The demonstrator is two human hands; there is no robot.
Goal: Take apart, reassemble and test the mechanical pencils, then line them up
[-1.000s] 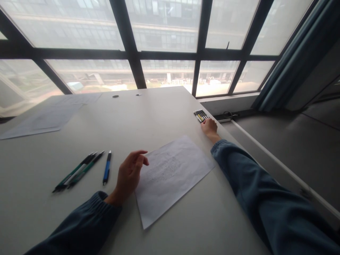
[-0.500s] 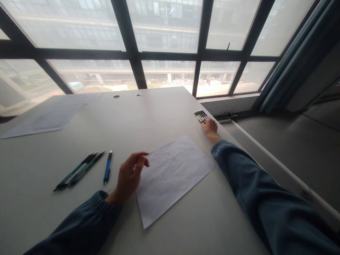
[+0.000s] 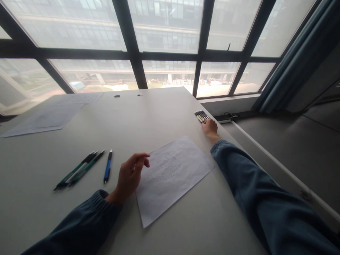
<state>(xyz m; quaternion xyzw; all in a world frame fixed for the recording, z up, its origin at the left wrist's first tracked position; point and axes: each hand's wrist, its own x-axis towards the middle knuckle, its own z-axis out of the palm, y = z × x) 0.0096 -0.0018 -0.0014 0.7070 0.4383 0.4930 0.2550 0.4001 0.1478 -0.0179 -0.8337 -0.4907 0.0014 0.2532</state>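
A sheet of white paper (image 3: 172,191) with faint marks lies at a slant on the table. My left hand (image 3: 131,173) rests over its left edge, fingers loosely curved and thumb and forefinger apart, with nothing in them. Far out at the table's right edge, my right hand (image 3: 210,127) is closed against the near end of a flat row of pens (image 3: 201,115), dark with a yellow one among them. Its fingertips are hidden, so what it grips does not show. Left of my left hand lie a blue pen (image 3: 107,166) and several green, black and white pens (image 3: 79,170).
More paper sheets (image 3: 47,118) lie at the far left of the white table (image 3: 148,120). Two small round holes sit near its back edge. Windows rise behind it. Beyond the right edge are a cable (image 3: 230,115), a pale rail (image 3: 281,170) and a blue curtain (image 3: 294,60).
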